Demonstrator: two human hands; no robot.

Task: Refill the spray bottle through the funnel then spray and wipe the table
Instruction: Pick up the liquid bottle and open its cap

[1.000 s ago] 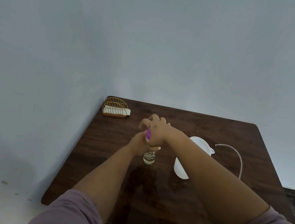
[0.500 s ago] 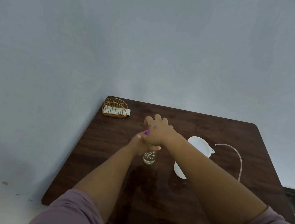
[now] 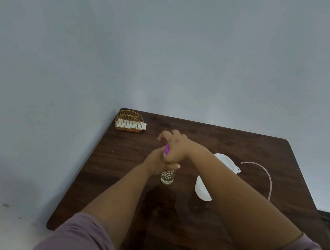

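A small clear spray bottle [image 3: 167, 178] with white lettering and pale liquid stands upright mid-table on the dark wooden table [image 3: 126, 161]. My left hand [image 3: 156, 163] is wrapped around its upper body. My right hand [image 3: 175, 147] sits on top of the bottle, gripping its purple spray head [image 3: 166, 149], which shows between my fingers. A white funnel [image 3: 203, 188] lies on the table to the right, mostly hidden behind my right forearm.
A gold wire holder [image 3: 129, 122] with white folded napkins stands at the table's far left corner. A thin clear tube [image 3: 265, 176] curves along the right side. A wet patch [image 3: 160, 205] darkens the wood near me. Pale walls close in behind and to the left.
My right hand has shifted on the bottle top, fingers lifting then closing, so the purple spray head shows more again. The bottle and my left hand stay in place.
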